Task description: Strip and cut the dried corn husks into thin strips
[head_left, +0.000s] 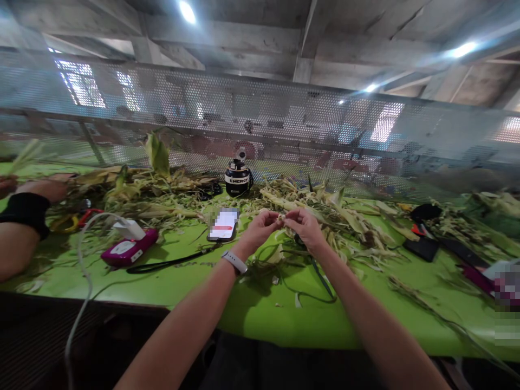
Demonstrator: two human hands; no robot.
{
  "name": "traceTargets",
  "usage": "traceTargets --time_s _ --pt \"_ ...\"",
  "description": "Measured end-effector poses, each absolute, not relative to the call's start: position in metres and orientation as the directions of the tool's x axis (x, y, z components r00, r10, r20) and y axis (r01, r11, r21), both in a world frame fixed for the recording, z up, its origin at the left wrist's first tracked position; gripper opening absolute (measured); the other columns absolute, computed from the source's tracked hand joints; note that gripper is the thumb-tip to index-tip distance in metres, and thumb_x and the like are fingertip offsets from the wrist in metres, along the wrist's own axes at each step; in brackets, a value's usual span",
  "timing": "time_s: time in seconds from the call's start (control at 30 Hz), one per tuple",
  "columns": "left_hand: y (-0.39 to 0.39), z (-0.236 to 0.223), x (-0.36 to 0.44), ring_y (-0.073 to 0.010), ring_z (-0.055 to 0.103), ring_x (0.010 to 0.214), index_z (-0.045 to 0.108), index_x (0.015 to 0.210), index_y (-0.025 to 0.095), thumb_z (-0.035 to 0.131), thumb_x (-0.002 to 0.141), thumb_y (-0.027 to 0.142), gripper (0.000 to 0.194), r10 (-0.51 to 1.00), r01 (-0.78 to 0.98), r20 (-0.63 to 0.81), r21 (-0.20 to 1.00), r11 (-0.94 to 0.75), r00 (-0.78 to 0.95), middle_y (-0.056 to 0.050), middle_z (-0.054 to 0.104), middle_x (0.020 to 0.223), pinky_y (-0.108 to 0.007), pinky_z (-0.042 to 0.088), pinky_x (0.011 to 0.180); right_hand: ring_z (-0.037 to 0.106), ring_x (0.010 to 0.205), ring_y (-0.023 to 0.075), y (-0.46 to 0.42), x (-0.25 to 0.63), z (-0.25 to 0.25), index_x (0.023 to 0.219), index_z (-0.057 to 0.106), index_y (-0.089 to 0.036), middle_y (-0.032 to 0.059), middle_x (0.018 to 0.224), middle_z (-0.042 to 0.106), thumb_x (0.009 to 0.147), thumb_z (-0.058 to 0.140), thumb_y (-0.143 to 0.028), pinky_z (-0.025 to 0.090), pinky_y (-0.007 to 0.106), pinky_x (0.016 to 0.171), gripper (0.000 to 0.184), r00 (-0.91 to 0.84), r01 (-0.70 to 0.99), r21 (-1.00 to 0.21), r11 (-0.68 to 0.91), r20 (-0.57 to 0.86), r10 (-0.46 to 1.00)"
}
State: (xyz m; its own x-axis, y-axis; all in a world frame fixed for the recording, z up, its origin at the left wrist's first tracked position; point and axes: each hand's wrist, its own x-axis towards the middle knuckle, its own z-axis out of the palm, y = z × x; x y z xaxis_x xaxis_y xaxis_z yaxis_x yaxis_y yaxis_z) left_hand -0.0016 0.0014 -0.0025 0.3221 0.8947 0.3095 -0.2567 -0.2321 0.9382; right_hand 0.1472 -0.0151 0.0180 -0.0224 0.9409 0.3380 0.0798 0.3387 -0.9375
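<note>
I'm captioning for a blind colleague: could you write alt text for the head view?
A left hand and right hand pinch a small pale piece above a bright green table strewn with pale-green leafy husks, near a lit smartphone.

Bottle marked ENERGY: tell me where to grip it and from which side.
Grip the dark bottle round its broad body, at the pale band, coming from the person's side. It stands upright and its body looks rounded, so a wrap should suit it. Husks lie to both sides and the mesh screen is behind; pass right of the phone lying in front.
</note>
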Motion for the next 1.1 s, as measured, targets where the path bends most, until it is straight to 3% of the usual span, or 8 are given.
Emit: traceTargets --time_s 0.23,0.5,0.8,1.0,1.1 --pt "-0.003 -0.002 0.0 -0.0113 0.056 0.068 0.048 0.09 0.016 0.071 0.069 0.041 0.039 0.874 -0.108 0.377 0.926 -0.361 0.307 0.001 0.058 0.07 -0.024 0.042 0.063 0.049 0.049 0.0091 -0.014 0.15 0.018 0.085 0.051 -0.019 -0.0078 0.055 0.055 0.057 0.068 -0.026 0.036 0.022 0.052 0.034 -0.018 0.036 -0.962 0.269 0.269 0.963" --pt "0.003 -0.004 -0.004 -0.0137 0.059 0.074 0.049 0.086 0.016 0.065 0.075 0.03 0.024 0.842 0.0 0.474 0.871 -0.49 0.259 -0.002 0.058 0.077 -0.027 0.046 0.068 0.061 0.063 0.0138 -0.012 0.152 0.018 0.089 0.052 -0.021 -0.0031 0.066 0.065 0.057 0.075 -0.03 0.046 0.027 0.063 0.04 -0.038 -0.003 -0.959 0.284 0.284 0.958" --pt "0.001 -0.003 -0.002 -0.0141 0.06 0.073 0.052 0.082 0.017 0.059 0.075 0.019 0.01 0.788 0.174 0.568 0.773 -0.61 0.239 -0.003 0.061 0.079 -0.028 0.047 0.071 0.058 0.059 0.0127 -0.004 0.156 0.013 0.081 0.051 -0.02 -0.0036 0.064 0.061 0.05 0.078 -0.031 0.046 0.027 0.061 0.043 0.001 0.085 -0.953 0.289 0.29 0.957" --pt "-0.003 0.001 -0.003 -0.0151 0.057 0.071 0.06 0.084 0.017 0.057 0.076 0.023 0.01 0.756 0.21 0.574 0.735 -0.645 0.314 -0.004 0.064 0.077 -0.028 0.045 0.069 0.057 0.056 0.0127 -0.009 0.155 0.018 0.079 0.054 -0.021 -0.0048 0.062 0.059 0.052 0.073 -0.029 0.048 0.027 0.06 0.035 0.012 -0.021 -0.977 0.213 0.213 0.977" --pt "-0.002 0.0 -0.004 -0.0135 0.053 0.066 0.064 0.085 0.016 0.058 0.076 0.025 0.014 0.747 0.161 0.535 0.76 -0.63 0.394 -0.003 0.063 0.073 -0.026 0.043 0.066 0.053 0.053 0.012 -0.01 0.156 0.019 0.072 0.058 -0.02 -0.0034 0.061 0.059 0.056 0.071 -0.034 0.046 0.027 0.056 0.026 -0.036 0.035 -0.975 0.218 0.216 0.976"
